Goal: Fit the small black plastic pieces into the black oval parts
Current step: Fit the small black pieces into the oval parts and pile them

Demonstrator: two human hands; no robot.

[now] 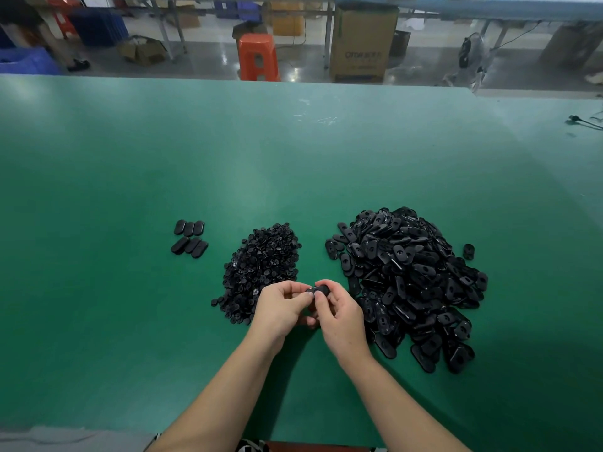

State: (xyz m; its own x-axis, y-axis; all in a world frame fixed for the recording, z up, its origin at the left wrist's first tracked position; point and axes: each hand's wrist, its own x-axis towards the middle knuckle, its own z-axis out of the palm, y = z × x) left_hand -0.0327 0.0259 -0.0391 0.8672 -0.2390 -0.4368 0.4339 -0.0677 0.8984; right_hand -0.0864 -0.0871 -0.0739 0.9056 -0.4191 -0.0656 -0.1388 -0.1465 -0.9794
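One black oval part (pixel 318 290) is held between both hands just above the green table (pixel 130 177). My right hand (pixel 341 316) curls its fingers round the oval's right end. My left hand (pixel 280 306) pinches at its left end; whether a small piece sits under those fingertips I cannot tell. A heap of small black plastic pieces (pixel 261 265) lies just beyond my left hand. A bigger heap of black oval parts (pixel 408 282) spreads to the right of my right hand.
Several oval parts (pixel 189 238) lie in two neat rows at the left of the table. A single oval part (pixel 468 251) sits apart, right of the big heap. Beyond the table's far edge stand an orange stool (pixel 258 57) and a cardboard box (pixel 362 44).
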